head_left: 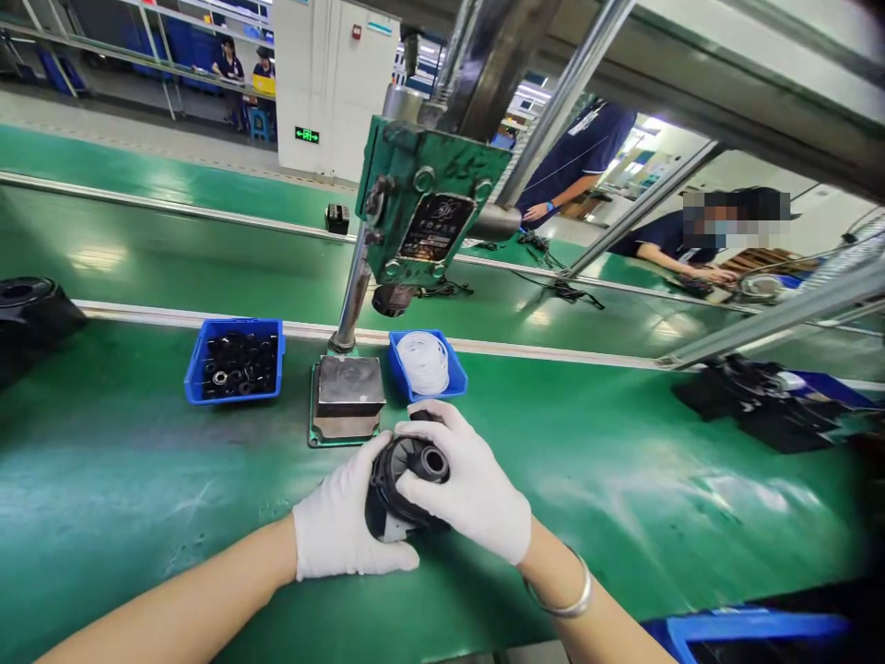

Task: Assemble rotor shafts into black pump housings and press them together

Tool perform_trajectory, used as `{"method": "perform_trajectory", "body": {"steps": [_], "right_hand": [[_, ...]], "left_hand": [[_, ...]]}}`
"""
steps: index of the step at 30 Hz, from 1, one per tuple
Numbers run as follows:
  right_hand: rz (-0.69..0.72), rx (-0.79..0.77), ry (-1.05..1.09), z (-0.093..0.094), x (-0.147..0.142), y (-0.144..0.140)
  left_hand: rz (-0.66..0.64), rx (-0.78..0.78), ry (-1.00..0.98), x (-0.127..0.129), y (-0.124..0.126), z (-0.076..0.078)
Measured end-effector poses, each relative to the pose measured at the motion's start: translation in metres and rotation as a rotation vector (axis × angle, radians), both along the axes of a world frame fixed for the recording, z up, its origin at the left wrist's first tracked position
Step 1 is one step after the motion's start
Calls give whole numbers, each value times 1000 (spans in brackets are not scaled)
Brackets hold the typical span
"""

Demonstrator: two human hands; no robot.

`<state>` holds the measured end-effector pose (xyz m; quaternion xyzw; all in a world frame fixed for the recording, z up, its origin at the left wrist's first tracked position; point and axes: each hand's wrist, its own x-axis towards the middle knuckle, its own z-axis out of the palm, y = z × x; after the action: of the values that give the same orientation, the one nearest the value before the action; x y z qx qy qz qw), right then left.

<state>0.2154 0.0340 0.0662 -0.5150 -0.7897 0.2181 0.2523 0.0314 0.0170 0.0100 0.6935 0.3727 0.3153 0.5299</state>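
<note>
Free room and obstacles on the green surface [622,461]. The hands [415,498] sit at the near middle. Just beyond them stands the press base [346,397], with its column [356,295] rising to the green press head [432,207], which overhangs the far side. Flanking the base: a blue bin of black parts [235,360] to the left, near it, and a blue bin of white rings [427,364] just beside it on the right. Open surface lies to the left front and to the right of the hands. Farther right, black parts [761,401] block the way; slanted rails [761,318] cross overhead. A black housing [31,314] stands at the far left.
</note>
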Motion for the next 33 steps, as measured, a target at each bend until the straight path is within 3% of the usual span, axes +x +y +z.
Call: {"method": "perform_trajectory", "body": {"steps": [8, 18, 25, 30, 33], "right_hand": [[-5, -18, -61, -5, -4, -2], [-6, -4, -92, -9, -1, -3], [9, 6, -48, -13, -3, -4], [-16, -11, -74, -16, -7, -4], [62, -14, -101, -2, 3, 4]], "left_hand": [[-6, -13, -63, 0, 3, 5], [49, -53, 13, 2, -2, -11], [61, 338, -38, 7, -2, -16], [140, 458, -40, 17, -2, -21], [190, 504, -38, 15, -3, -15]]}}
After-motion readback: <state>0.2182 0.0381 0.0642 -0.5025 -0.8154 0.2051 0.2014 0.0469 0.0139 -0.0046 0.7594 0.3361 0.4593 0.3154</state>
